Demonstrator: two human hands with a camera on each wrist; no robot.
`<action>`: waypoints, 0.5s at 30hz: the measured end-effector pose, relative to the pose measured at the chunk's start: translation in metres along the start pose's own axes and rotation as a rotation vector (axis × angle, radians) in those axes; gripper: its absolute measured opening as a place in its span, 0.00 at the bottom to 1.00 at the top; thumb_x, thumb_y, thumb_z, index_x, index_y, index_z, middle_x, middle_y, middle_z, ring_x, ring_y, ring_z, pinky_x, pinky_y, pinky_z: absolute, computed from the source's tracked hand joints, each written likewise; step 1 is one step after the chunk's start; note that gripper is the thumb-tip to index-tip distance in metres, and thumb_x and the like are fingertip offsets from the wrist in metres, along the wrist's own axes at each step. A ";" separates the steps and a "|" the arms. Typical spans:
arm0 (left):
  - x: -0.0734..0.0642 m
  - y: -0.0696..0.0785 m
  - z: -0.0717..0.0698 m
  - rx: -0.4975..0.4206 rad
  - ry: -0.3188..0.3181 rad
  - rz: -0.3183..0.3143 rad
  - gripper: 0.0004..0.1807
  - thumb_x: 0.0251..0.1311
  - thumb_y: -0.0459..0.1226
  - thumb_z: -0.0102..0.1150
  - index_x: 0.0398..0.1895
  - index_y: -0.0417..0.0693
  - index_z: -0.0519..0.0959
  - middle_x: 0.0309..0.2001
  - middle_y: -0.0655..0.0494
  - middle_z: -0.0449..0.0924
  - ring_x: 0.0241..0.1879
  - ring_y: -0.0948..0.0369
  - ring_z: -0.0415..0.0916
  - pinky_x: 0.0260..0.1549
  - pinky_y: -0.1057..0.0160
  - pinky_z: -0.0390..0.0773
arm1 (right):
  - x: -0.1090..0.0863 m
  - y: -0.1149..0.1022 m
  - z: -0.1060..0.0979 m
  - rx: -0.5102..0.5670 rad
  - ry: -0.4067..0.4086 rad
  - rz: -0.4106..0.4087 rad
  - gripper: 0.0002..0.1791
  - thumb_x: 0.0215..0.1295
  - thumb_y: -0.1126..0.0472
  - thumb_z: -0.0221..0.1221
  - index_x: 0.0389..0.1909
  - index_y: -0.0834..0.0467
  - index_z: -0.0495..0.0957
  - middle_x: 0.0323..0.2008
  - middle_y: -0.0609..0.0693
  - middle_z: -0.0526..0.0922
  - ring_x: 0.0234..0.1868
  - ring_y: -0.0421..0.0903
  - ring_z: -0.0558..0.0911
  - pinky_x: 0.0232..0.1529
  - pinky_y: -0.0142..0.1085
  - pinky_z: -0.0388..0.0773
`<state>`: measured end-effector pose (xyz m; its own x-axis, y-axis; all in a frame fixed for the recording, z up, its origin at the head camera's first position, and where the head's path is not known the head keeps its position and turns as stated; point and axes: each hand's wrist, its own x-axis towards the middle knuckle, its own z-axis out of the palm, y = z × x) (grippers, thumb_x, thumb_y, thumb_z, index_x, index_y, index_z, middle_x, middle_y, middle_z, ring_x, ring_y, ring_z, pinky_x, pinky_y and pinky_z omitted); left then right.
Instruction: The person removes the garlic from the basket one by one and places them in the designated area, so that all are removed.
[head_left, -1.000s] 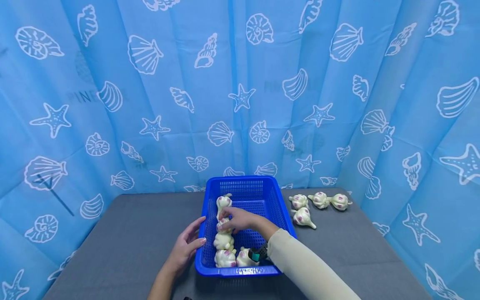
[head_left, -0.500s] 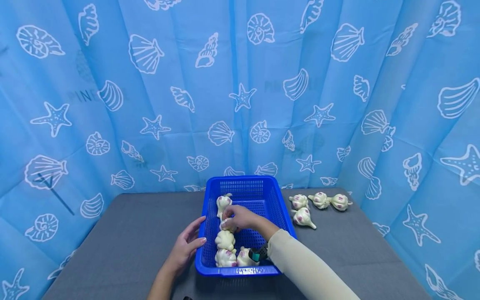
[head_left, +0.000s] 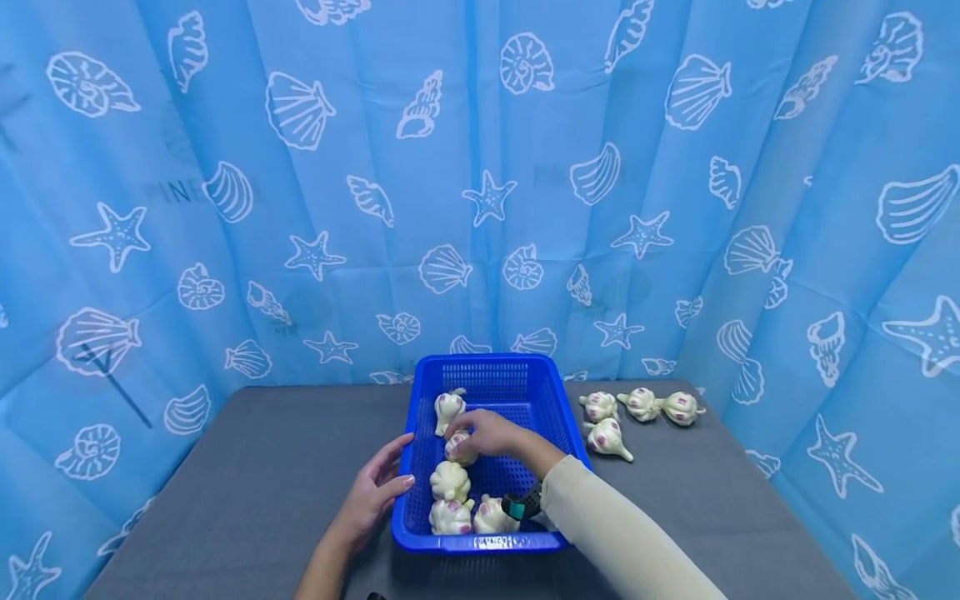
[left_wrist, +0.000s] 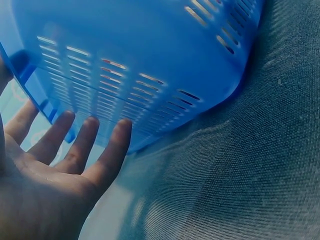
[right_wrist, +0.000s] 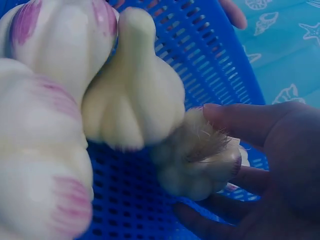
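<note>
A blue slotted plastic basket (head_left: 517,540) stands on the grey cloth. In the head view, several white-and-purple garlic bulbs line its left side, with a garlic bulb (head_left: 497,517) beside them near the front. My right hand (head_left: 491,435) is inside, its thumb and fingers around a garlic bulb (right_wrist: 192,170) in the middle of that row. The root tuft of this bulb faces the right wrist camera. My left hand (head_left: 367,496) rests at the basket's left rim; in the left wrist view its fingers (left_wrist: 112,155) lie extended against the outer wall.
Several more garlic bulbs (head_left: 607,437) lie on the grey cloth (head_left: 300,450) right of the basket. A blue curtain (head_left: 480,200) with white shell prints hangs behind and along both sides of the table.
My right hand has drawn the held garlic bulb slightly to the right, and more of the bulb shows now. The left hand stays at the rim. The head view has shifted slightly.
</note>
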<state>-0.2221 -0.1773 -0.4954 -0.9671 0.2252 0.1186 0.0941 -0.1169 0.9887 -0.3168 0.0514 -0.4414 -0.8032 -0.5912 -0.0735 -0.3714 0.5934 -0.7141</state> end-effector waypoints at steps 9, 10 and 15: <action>0.000 -0.002 0.000 0.022 0.019 -0.006 0.32 0.65 0.33 0.57 0.72 0.50 0.62 0.71 0.40 0.58 0.66 0.40 0.60 0.55 0.43 0.73 | -0.010 -0.002 -0.013 0.063 0.040 0.010 0.14 0.60 0.63 0.66 0.47 0.60 0.81 0.47 0.53 0.79 0.42 0.47 0.76 0.32 0.37 0.76; 0.000 -0.002 0.000 0.025 0.019 -0.006 0.32 0.65 0.34 0.57 0.72 0.51 0.62 0.71 0.40 0.57 0.66 0.40 0.60 0.55 0.43 0.73 | -0.011 -0.002 -0.014 0.072 0.051 0.008 0.14 0.60 0.63 0.66 0.47 0.61 0.80 0.46 0.52 0.79 0.42 0.48 0.76 0.33 0.37 0.76; -0.001 -0.002 0.000 0.014 0.013 0.000 0.32 0.65 0.33 0.57 0.72 0.50 0.62 0.71 0.40 0.57 0.67 0.40 0.60 0.55 0.43 0.72 | -0.019 -0.002 -0.019 0.099 0.116 -0.015 0.13 0.59 0.64 0.66 0.43 0.62 0.75 0.40 0.50 0.78 0.40 0.48 0.75 0.34 0.37 0.75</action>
<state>-0.2216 -0.1769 -0.4976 -0.9700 0.2126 0.1176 0.0973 -0.1035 0.9899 -0.3102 0.0720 -0.4254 -0.8484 -0.5292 0.0150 -0.3409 0.5245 -0.7802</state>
